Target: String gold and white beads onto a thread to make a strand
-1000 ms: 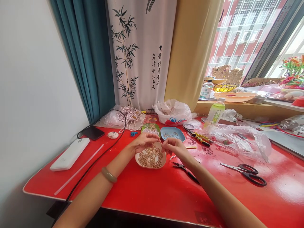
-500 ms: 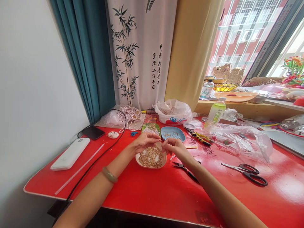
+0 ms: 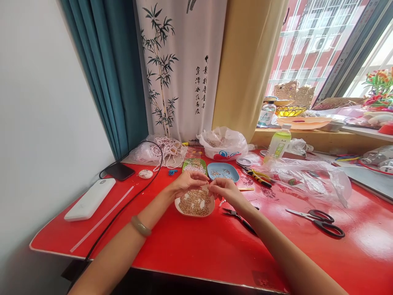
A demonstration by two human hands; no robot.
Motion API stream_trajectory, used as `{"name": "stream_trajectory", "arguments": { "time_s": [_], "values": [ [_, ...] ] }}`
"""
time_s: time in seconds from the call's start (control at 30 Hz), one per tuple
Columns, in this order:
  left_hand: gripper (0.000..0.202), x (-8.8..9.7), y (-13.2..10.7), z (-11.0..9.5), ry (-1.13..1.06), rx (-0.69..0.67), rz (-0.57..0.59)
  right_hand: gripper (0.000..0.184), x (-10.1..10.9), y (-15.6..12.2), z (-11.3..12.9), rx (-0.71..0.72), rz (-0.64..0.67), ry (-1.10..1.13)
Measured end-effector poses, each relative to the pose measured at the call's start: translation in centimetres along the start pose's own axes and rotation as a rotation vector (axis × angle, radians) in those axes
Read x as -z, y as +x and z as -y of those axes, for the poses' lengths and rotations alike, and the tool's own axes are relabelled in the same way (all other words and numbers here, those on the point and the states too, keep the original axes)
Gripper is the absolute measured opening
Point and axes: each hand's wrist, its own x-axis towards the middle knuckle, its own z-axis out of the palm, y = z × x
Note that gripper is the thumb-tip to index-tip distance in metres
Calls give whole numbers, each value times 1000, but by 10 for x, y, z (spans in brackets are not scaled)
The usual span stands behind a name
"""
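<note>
Over a pale dish of small gold beads, my two hands meet with fingertips almost touching. My left hand is pinched, thumb against fingers, and what lies between them is too small to make out. In a like pinch, my right hand faces it from the right, its hold also unclear. A short string of white beads shows just below my right hand. Behind the hands are a blue tray with scattered beads and a green tray holding pale beads.
Black-handled pliers lie beside my right forearm, with scissors farther right. Yellow-and-black pliers and a clear plastic bag are behind. A white power bank, a phone and a black cable occupy the left side.
The view has shifted very slightly. Both hands keep their pinched pose over the gold beads, with hardly any movement.
</note>
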Motion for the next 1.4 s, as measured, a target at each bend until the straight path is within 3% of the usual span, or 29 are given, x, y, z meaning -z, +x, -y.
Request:
{"name": "stream_trajectory", "arguments": {
  "time_s": [0.67,0.93,1.07,1.17,1.27,1.33,1.4],
  "values": [
    [21,-3,0,-1,100,-115,-21,16,6,1,-3,69,4,-38],
    [19,-3,-1,1,130,-136,-27,15,6,-2,5,26,21,-22],
    [21,1,0,1,323,-100,-11,18,15,-4,12,75,-99,46],
    [19,5,2,4,568,-36,116,19,20,-4,15,76,-192,73],
    [18,8,4,10,752,-17,244,20,21,-3,13,63,-200,81],
    [18,10,5,13,845,-29,244,20,20,-3,12,56,-185,80],
    [17,12,6,16,942,-53,173,21,19,-2,10,52,-176,76]
  ]
}}
